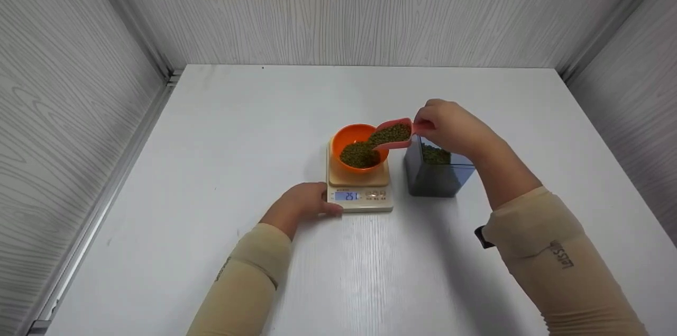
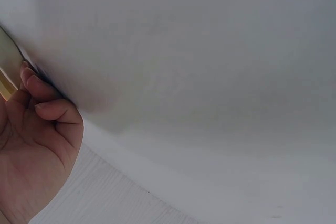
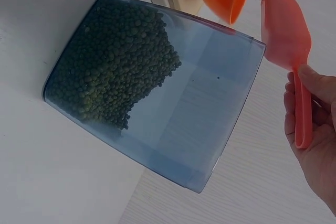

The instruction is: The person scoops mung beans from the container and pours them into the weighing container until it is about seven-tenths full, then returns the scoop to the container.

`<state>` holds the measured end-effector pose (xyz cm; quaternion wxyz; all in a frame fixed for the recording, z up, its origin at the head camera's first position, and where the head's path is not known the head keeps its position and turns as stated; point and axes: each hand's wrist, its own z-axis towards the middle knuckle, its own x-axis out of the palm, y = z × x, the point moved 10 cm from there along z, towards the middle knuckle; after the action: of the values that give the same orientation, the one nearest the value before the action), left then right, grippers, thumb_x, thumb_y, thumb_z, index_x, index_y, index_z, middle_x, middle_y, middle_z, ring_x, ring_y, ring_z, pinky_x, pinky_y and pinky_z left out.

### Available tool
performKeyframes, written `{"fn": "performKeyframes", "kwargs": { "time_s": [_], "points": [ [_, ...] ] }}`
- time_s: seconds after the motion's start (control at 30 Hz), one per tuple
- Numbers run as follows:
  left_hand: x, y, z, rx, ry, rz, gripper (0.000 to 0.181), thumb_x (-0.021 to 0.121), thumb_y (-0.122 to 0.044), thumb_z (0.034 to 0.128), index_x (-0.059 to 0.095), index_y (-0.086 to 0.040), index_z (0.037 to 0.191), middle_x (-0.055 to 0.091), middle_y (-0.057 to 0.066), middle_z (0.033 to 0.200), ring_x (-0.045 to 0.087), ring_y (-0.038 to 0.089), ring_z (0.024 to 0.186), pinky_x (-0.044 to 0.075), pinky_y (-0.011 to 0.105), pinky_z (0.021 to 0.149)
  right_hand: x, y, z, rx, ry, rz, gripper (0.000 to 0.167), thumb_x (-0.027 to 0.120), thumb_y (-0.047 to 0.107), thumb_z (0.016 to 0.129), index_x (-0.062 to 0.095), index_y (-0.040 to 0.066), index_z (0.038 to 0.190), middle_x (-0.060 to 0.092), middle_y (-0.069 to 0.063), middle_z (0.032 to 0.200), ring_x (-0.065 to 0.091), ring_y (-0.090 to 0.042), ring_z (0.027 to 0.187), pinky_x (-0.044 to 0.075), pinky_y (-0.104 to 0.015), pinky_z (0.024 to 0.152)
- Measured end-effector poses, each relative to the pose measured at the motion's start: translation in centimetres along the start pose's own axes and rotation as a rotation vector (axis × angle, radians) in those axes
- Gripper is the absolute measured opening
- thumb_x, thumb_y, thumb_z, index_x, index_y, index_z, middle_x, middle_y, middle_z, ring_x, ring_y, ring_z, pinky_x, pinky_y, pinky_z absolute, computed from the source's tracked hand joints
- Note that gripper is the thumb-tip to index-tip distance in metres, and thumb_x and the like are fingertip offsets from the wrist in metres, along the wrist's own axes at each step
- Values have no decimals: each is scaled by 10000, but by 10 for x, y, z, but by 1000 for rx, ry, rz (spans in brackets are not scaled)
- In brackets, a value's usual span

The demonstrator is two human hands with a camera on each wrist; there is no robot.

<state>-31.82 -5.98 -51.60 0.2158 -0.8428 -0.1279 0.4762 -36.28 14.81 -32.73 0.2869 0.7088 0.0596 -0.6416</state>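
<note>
My right hand (image 1: 449, 123) grips the handle of a red scoop (image 3: 286, 30) loaded with green mung beans. The scoop tilts over the rim of an orange bowl (image 1: 346, 136), and a few beans fall from its lip in the right wrist view. More mung beans (image 1: 359, 155) lie in the bowl. Under the bowl is a kitchen scale (image 1: 365, 209), its lit display reading about 251. My left hand (image 1: 304, 201) holds the scale's front left corner, thumb at the front edge and fingers along the side, as the left wrist view (image 2: 39, 140) partly shows.
A clear grey-blue bin (image 3: 173, 103), partly filled with mung beans, stands on the white table (image 1: 238, 129) just right of the scale, below my right hand. Wood-grain panels (image 1: 370, 13) enclose the table at the back and both sides.
</note>
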Motion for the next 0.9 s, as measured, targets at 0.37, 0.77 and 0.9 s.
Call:
{"fn": "performKeyframes", "kwargs": {
  "time_s": [0.37,0.77,0.9],
  "points": [
    [0,0,-2,-2,-9,-22,416,693,-520,728,595,-223,1002,598,-27,1063,513,192,1036,355,402,984,2,1,1,6,6,-10,138,580,73,871,646,47,989,561,-71,933,516,-218,833,496,-355,749],
    [-1,0,-1,8,-13,-25,408,700,-515,724,602,-228,996,602,-27,1070,516,192,1045,353,404,985,0,0,2,10,11,-27,134,587,60,865,648,46,984,560,-74,920,516,-215,819,500,-347,729],
    [-2,0,-2,2,-13,-13,400,697,-517,726,600,-225,982,602,-24,1053,518,193,1030,356,402,982,-1,0,2,19,17,-37,140,583,57,868,645,48,994,558,-77,934,513,-218,833,499,-352,735]
  ]
}}
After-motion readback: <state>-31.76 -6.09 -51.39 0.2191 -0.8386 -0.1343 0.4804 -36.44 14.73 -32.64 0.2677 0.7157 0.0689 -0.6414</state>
